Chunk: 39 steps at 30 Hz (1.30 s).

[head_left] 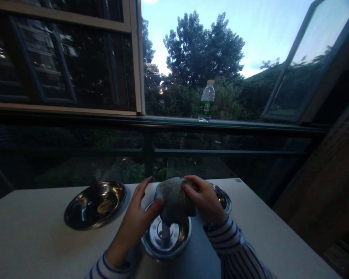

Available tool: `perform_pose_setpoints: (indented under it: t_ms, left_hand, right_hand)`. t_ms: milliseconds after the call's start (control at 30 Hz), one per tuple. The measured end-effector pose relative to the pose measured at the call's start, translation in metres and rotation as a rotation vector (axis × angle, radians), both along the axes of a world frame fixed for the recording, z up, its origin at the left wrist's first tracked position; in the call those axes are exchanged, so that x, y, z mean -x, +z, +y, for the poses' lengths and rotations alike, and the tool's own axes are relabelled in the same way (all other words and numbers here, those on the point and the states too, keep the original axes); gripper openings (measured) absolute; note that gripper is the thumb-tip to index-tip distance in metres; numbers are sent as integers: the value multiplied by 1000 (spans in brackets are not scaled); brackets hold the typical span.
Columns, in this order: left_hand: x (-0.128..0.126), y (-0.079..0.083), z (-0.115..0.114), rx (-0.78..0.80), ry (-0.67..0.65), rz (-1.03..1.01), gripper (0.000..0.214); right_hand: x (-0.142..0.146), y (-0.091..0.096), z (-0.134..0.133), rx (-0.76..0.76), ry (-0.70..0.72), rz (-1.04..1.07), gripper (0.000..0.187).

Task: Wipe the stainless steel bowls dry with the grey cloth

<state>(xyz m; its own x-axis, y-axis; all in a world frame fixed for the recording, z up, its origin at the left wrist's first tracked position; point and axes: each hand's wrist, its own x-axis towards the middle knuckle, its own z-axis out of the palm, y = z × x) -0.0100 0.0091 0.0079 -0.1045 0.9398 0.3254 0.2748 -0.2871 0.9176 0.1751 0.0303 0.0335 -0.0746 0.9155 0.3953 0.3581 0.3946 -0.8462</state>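
Note:
My right hand (205, 198) is closed around a grey cloth (174, 201), bunched and held just above a steel bowl (166, 239) near the table's front. My left hand (136, 219) rests at that bowl's left rim, thumb against the cloth and fingers stretched upward. Part of the bowl's inside is hidden by the cloth.
A larger steel bowl (95, 203) with a sticker inside sits to the left on the white table (31, 240). Another steel bowl (224, 198) peeks out behind my right hand. A plastic water bottle (206, 101) stands on the window ledge beyond a dark railing.

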Motion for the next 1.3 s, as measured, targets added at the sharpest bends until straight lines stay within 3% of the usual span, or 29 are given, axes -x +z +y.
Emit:
perform_pose_setpoints:
  t_ms: [100, 200, 333, 467, 700, 800, 967, 1300]
  left_hand:
    - [1, -2, -7, -152, -20, 317, 60]
    - [1, 3, -9, -172, -82, 440, 48]
    - [12, 22, -4, -41, -158, 353, 28]
    - [31, 50, 3, 4, -29, 223, 28]
    - [52, 85, 11, -75, 74, 277, 24]
    - [56, 87, 9, -31, 90, 192, 24]
    - [57, 81, 6, 24, 1, -4, 29]
    - [66, 82, 12, 16, 72, 135, 36]
  right_hand:
    - [6, 11, 2, -37, -41, -125, 21]
    - [10, 17, 2, -45, -22, -177, 21]
    - [7, 20, 3, -12, 117, -175, 28]
    - [-4, 21, 3, 27, 217, -209, 35]
    - [-20, 22, 3, 63, 324, -309, 29]
    - [-25, 23, 3, 93, 347, -314, 24]
    - [-30, 20, 3, 112, 326, -286, 22]
    - [-36, 19, 12, 110, 227, -268, 16]
